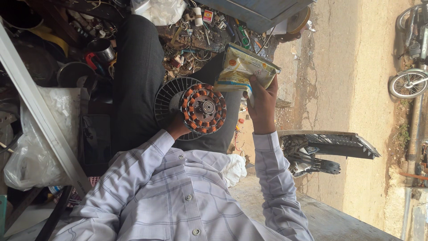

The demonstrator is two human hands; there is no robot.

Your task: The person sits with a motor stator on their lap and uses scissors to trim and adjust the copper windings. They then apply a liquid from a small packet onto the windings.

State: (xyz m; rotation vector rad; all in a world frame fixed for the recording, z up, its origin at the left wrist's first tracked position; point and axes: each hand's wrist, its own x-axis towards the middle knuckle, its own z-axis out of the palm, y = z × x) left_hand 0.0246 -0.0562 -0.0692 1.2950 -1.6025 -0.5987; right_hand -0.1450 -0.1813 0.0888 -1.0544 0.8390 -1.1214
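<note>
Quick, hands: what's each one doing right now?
Left hand: closed on the round motor stator with copper windings.
Right hand: closed on a yellow packet.

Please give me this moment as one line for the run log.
left hand: holds fan motor stator with copper windings | right hand: holds yellow packet | under: white fan grille | behind: cluttered workbench

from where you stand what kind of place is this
Probably a roadside repair workshop: a round copper-wound motor stator in hand, a cluttered pile of wires and small tools, and parked bicycle wheels on a dirt street.
</note>
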